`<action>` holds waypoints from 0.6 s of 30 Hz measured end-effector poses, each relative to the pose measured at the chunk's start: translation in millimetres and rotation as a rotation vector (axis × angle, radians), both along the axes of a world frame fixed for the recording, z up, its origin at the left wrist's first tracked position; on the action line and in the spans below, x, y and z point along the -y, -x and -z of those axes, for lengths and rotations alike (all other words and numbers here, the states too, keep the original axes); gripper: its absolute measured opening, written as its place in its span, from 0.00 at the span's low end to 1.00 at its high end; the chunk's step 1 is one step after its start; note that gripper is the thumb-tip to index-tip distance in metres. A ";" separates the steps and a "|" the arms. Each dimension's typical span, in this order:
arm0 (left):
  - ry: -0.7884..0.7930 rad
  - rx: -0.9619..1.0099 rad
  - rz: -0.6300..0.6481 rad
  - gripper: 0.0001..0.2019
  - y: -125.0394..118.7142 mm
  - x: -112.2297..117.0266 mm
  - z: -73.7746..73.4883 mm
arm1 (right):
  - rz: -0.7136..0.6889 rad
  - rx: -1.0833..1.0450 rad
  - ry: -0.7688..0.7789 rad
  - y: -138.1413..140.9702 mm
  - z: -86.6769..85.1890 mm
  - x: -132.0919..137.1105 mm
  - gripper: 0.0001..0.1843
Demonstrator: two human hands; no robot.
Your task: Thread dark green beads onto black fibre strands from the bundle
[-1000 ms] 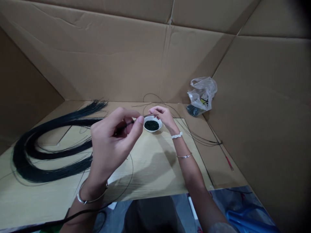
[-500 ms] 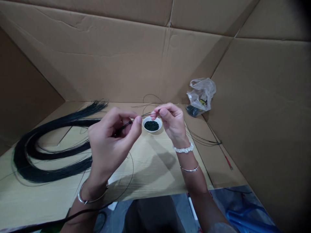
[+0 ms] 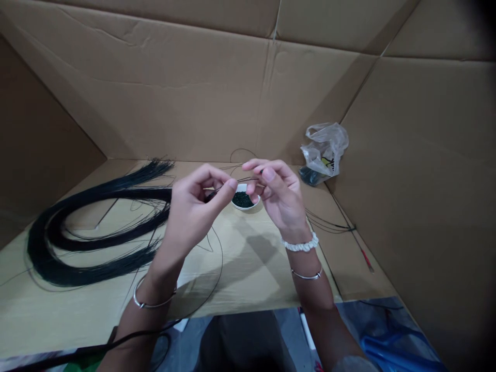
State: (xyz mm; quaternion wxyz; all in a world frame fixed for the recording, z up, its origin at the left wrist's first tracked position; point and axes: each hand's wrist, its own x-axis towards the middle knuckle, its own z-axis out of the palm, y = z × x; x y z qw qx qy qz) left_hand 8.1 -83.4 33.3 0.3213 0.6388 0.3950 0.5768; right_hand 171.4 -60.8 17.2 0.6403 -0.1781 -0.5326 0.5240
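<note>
Two hands: left hand (image 3: 196, 204) and right hand (image 3: 277, 199) were raised, fingertips pressed together on one thin black strand (image 3: 236, 182), apparently to keep it taut.
Strand: spanned between the hands, over a white bowl (image 3: 252, 205) of dark beads (image 3: 242, 200).
Bundle: long black strands (image 3: 96, 227) lay looped at left on a pale wooden board (image 3: 248, 263).
Room: cardboard walls (image 3: 155, 93) enclosed the board; a plastic bag (image 3: 324, 150) sat back right.

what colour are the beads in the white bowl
The beads are dark green, best seen in the head view.
</note>
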 end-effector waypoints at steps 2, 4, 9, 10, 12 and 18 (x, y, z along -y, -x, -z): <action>0.073 0.058 0.072 0.07 -1.6 -6.8 2.1 | -0.014 0.036 0.003 -0.2 -0.7 0.1 0.06; 0.143 0.112 0.137 0.08 -2.6 -13.0 4.6 | -0.005 0.066 0.012 0.3 -0.6 0.0 0.05; 0.341 0.277 0.357 0.14 -2.3 -24.7 7.5 | 0.070 0.072 0.068 -1.4 1.7 -4.1 0.08; 0.369 0.303 0.408 0.17 -2.0 -26.2 7.0 | 0.079 0.071 0.076 -2.7 2.3 -5.8 0.08; 0.416 0.330 0.496 0.22 -1.3 -28.0 5.0 | 0.091 0.069 0.085 -5.8 3.3 -9.3 0.09; 0.499 0.388 0.642 0.31 -0.4 -28.7 1.5 | 0.088 0.055 0.097 -14.6 3.1 -14.7 0.09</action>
